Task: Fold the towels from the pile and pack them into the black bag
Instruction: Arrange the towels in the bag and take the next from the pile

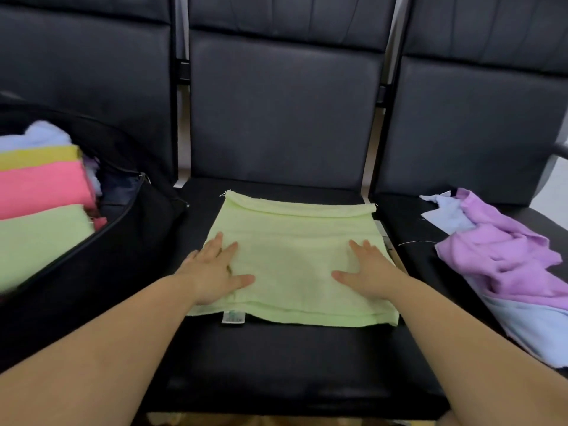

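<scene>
The pale green terry towel (295,259) lies half-folded at the centre of the black padded seat (276,364), with the left hand (212,272) and right hand (365,272) pressing flat on it, fingers straight, grasping nothing. Soft, light and limp, it would likely sag unless pinched at its side edges at 3 and 9 o'clock. The open black fabric bag (129,229) waits at 9 o'clock and the crumpled purple and blue towel pile (504,256) at 3 o'clock.

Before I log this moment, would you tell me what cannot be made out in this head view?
- Black bag: left part cut off by the frame edge; its depth is hidden under the folded towels.
- Label on the green towel: print too small and blurred to read.
- Pile: towel count unclear, crumpled and overlapping.
- Towel under the left hand and right hand: covered.
</scene>
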A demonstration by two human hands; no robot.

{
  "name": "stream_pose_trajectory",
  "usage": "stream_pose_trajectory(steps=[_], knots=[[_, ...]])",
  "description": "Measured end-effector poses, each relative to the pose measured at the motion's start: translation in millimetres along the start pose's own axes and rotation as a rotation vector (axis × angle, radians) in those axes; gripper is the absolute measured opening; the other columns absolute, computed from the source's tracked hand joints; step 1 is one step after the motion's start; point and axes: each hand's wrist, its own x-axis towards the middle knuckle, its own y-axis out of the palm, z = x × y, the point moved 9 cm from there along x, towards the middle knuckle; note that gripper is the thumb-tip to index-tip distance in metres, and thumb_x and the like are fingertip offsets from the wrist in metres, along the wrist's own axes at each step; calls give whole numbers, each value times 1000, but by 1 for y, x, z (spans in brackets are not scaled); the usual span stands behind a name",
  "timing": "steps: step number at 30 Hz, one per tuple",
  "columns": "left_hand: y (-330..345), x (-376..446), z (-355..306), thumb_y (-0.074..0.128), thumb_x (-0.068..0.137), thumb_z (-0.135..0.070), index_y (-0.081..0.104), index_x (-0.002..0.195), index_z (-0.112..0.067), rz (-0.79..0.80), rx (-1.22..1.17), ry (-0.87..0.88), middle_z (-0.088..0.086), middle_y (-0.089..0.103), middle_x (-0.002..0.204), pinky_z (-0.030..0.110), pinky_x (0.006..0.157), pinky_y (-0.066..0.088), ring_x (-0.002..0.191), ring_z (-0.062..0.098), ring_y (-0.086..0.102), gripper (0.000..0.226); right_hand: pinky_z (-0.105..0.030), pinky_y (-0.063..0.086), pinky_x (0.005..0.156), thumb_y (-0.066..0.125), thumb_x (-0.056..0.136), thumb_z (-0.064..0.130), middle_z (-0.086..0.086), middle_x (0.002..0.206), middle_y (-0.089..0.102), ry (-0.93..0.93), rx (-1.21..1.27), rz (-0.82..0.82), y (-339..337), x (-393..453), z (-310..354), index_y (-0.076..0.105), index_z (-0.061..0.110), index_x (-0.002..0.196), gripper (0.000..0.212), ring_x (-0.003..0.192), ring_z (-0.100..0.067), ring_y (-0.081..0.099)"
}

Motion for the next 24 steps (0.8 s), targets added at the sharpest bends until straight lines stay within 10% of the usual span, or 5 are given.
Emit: stream_pose_trajectory(steps=[6,11,15,17,24], knots=[[-35,-15,22,54,85,-59,50,131,-18,-333,38,-151,6,42,135,35,102,36,124,24,41,61,-40,29,113,64,84,47,-12,155,19,125,79,-120,-16,-12,-27,12,12,151,92,142,-28,24],[-27,-23,46,65,82,-44,61,96,-14,-187,-99,-250,3,62,102,31,78,47,94,21,59,34,-33,43,95,75,77,16,-15,134,50,262,308,-193,-32,-32,-58,32,4,143,79,122,-30,50],[-21,-36,52,73,77,-44,57,92,-10,-114,-174,-318,1,56,81,27,67,41,81,19,56,41,-26,42,52,75,78,8,-14,72,54,370,515,-81,-14,-41,-78,58,-1,80,19,58,-22,49],[-18,-42,50,73,79,-38,54,91,-9,-112,-214,-345,0,52,79,27,70,42,80,20,54,37,-17,30,36,69,84,7,-9,59,42,416,557,-33,-7,-54,-80,50,4,67,25,47,-15,35],[-16,-55,37,51,92,-19,63,104,-1,-104,-211,-343,9,64,102,28,71,45,95,24,61,25,-29,46,65,68,85,11,-11,86,59,381,718,-84,-7,-65,-75,53,7,76,18,72,-19,56]])
